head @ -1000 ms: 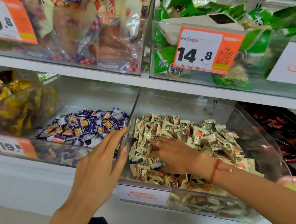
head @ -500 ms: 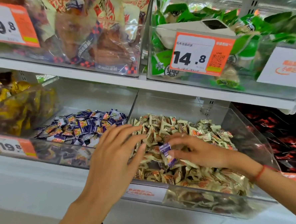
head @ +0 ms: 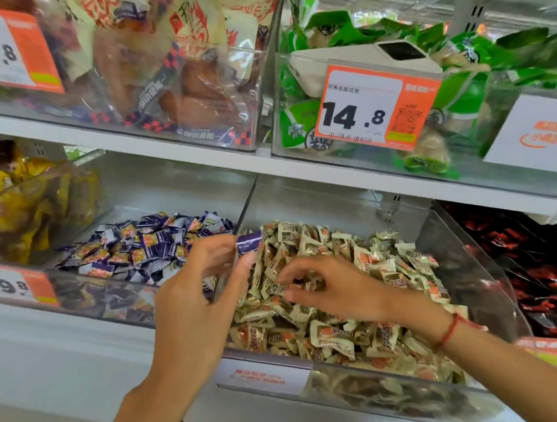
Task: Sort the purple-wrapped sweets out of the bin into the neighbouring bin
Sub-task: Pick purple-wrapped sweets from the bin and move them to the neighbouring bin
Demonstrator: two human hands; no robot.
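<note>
Left hand [head: 195, 310] pinches 1 purple-wrapped sweet [head: 249, 242] at its fingertips, raised above the wall between the 2 bins. Right hand [head: 337, 292] hangs over the cream-wrapped sweets [head: 335, 305] with fingers loosely curled, gripping nothing visible. The held sweet sits just beyond the left fingertips, up and to the left of the right hand and apart from it. The source bin [head: 470, 284] of cream sweets lies under the right hand; the neighbouring bin [head: 89, 289], already heaped with purple sweets [head: 149, 248], lies to the left, near the held sweet. Step in hand, as judged: carry the sweet left across the divider. Done well, the pinch stays firm until the sweet is clearly over the purple heap, then releases low so it cannot bounce back. No other purple wrapper shows among the cream sweets, though some may be buried.
</note>
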